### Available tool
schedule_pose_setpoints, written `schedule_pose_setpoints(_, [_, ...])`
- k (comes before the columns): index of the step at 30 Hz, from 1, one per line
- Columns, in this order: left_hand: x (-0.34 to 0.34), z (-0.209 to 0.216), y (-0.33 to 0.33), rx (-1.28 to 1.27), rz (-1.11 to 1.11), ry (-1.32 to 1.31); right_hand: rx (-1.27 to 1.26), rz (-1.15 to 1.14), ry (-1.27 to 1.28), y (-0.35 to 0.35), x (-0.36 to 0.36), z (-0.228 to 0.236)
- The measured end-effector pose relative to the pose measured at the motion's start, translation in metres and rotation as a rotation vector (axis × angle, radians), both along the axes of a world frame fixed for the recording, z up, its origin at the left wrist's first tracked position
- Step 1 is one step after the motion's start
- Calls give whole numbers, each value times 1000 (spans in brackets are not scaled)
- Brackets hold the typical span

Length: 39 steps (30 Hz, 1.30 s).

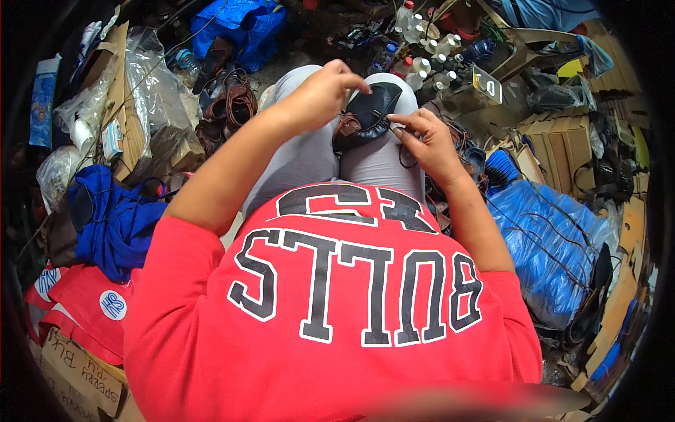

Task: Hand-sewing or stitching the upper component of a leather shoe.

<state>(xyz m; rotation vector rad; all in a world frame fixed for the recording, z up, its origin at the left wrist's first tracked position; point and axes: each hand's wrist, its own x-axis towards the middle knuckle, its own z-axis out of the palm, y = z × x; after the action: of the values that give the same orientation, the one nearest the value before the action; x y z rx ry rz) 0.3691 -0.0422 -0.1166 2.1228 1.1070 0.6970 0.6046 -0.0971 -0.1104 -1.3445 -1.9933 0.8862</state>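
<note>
Dark leather shoe (pixel 369 111) lies half hidden between left hand (pixel 320 95) and right hand (pixel 427 141).

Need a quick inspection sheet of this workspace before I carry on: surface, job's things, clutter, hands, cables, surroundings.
Surface: no table; work rests on the lap in grey trousers.
Job's things: dark leather shoe piece on the knees, with a dark thread across it.
Clutter: small bottles, sandals, cardboard boxes, plastic bags.
Hands: left hand pinched above the piece; right hand pressing its edge.
Cables: nothing seen; dark cords lie on the blue sack.
Surroundings: blue cloth, red cloth.
</note>
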Motion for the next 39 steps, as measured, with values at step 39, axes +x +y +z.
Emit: schedule_pose_setpoints(39, [6,-31,-10,-2,34,-156,-299,143,-88,38,12,10])
